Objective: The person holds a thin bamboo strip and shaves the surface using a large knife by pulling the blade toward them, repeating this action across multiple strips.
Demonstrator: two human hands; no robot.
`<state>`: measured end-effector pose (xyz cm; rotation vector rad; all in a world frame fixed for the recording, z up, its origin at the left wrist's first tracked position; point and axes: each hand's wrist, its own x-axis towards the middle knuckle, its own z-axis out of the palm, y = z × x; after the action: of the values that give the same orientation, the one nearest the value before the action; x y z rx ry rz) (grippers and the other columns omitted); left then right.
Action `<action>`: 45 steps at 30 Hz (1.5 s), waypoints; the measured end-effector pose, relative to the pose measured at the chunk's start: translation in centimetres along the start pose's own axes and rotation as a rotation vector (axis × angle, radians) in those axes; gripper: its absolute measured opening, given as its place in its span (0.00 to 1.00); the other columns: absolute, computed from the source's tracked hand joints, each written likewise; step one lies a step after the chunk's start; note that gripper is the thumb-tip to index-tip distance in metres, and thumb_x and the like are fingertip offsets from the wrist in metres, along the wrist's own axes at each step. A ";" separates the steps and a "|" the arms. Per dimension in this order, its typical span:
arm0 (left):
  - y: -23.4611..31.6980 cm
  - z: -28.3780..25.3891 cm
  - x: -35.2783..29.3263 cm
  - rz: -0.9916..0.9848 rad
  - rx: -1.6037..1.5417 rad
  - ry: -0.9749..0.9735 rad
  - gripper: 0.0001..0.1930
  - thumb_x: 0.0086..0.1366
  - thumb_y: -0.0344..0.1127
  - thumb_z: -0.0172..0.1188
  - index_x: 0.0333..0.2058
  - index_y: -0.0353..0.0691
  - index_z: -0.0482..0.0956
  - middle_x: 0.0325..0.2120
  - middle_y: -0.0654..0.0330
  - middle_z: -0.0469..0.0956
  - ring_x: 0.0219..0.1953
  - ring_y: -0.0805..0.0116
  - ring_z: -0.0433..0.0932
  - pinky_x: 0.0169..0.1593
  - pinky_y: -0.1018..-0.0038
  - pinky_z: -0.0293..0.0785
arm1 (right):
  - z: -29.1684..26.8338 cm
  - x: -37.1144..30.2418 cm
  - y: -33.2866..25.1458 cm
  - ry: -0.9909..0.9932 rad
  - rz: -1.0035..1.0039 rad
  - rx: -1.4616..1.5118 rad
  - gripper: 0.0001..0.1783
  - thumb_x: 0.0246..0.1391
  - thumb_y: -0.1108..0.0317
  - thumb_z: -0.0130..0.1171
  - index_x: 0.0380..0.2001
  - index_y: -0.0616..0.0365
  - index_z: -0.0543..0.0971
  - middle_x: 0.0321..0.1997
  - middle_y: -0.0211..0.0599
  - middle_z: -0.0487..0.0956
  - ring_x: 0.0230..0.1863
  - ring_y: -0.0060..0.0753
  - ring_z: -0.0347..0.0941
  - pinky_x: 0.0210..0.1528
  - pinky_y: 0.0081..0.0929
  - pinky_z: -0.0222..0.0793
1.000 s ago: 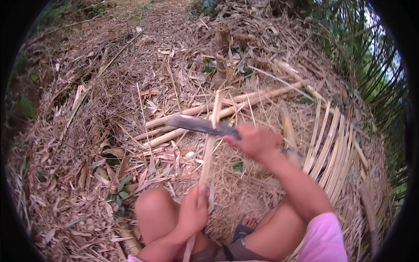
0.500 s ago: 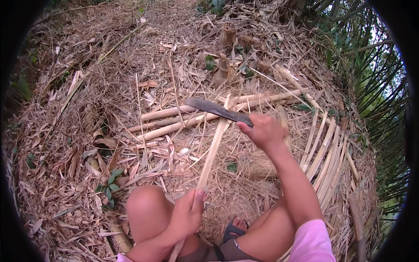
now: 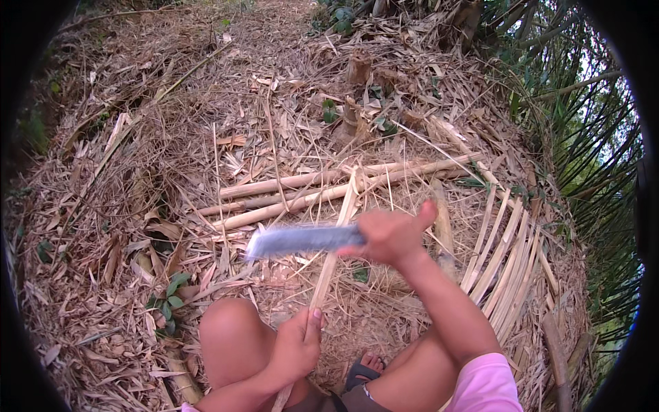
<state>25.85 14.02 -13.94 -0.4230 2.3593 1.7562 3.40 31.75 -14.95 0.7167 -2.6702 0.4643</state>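
A long, pale split bamboo strip (image 3: 325, 281) runs away from me between my knees, its far end near some poles. My left hand (image 3: 298, 345) is closed around its near part, thumb along the top. In my right hand (image 3: 397, 235) is the handle of a machete (image 3: 302, 240), whose broad grey blade points left and crosses over the strip about midway. The blade is smeared by motion, so I cannot tell whether it touches the strip. My right thumb sticks out away from the blade, and the handle is mostly hidden in the fist.
Several pale bamboo poles (image 3: 295, 202) lie crosswise ahead. Finished-looking strips (image 3: 508, 254) lie side by side at my right. Cut stumps (image 3: 358, 67) stand farther off, and dry leaves cover the ground. A small green plant (image 3: 168, 301) grows beside my left knee.
The machete has come toward me along the strip, from near its far end to about its middle, and its blade has turned. My left hand keeps its hold with little movement.
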 end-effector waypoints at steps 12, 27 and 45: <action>0.3 -0.1 -0.8 -0.036 0.042 -0.037 0.17 0.75 0.42 0.44 0.31 0.36 0.73 0.16 0.54 0.72 0.18 0.64 0.71 0.26 0.67 0.68 | -1.9 0.6 10.5 -0.004 0.649 0.003 0.39 0.64 0.34 0.37 0.23 0.61 0.77 0.21 0.51 0.77 0.24 0.55 0.74 0.31 0.47 0.68; 2.4 0.0 0.9 -0.274 -0.678 -0.361 0.14 0.76 0.44 0.42 0.33 0.43 0.67 0.16 0.72 0.55 0.13 0.82 0.50 0.16 0.81 0.46 | -4.7 -0.4 1.8 -0.163 0.961 1.605 0.38 0.57 0.24 0.37 0.18 0.50 0.63 0.10 0.17 0.52 0.08 0.18 0.52 0.13 0.23 0.56; 3.6 -0.7 1.8 -0.287 -0.648 -0.335 0.15 0.77 0.46 0.40 0.41 0.41 0.68 0.17 0.67 0.62 0.11 0.82 0.53 0.15 0.83 0.50 | -0.1 -2.6 3.4 -0.238 1.325 1.875 0.13 0.61 0.66 0.54 0.44 0.64 0.72 0.15 0.18 0.61 0.16 0.10 0.58 0.19 0.17 0.60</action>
<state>23.02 14.05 -11.03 -0.4708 1.3966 2.1977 3.70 35.66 -16.67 -0.9794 -1.5900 3.2370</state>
